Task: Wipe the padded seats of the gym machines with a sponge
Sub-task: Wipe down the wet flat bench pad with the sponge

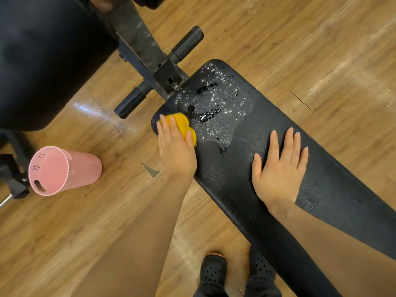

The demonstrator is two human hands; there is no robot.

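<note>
Across a wooden plank floor a long black padded bench is laid diagonally, its narrow end joined to a dusty black steel frame fitted with two foam-covered rollers. A large black pad of another machine is seen at the upper left. On the floor to the left, well apart from the bench, a pink perforated bucket is tipped toward the camera. Wet foam and droplets are spread over the narrow end of the padding. The right hand is laid flat on the dry padding, fingers straight and spread. The left hand is pressed on a yellow sponge at the near corner of the narrow end, fingers extended over it, beside the foam. Black perforated shoes are seen at the bottom edge, beside the bench.
</note>
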